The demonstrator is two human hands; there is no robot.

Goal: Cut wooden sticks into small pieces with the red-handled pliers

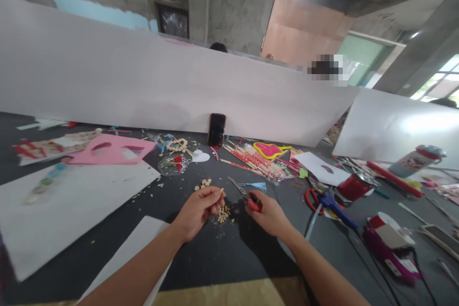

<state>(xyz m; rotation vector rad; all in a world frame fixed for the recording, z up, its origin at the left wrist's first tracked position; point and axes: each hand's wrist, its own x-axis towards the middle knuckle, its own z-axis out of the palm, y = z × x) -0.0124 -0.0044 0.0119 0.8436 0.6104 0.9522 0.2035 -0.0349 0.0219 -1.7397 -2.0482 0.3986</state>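
My left hand (202,210) is closed in a pinch, and a small pale bead-like piece (221,191) shows at its fingertips. Just under those fingers lies a small pile of beige bead-like bits (224,214). A second cluster of beige pieces (202,184) is on the table behind my left hand. My right hand (268,213) is wrapped round the red handles of a pair of scissors (238,187). The blades point away and to the left, apart from the left hand. Close beyond them lies a light blue tassel (256,185).
A phone (217,129) leans on the white partition (172,91). Patterned sticks (251,160) lie beyond my hands. Left are white sheets (82,210) and a pink cutout (118,146). Right are red-handled scissors (311,201), a blue glue gun (337,210), a red can (353,187) and cables.
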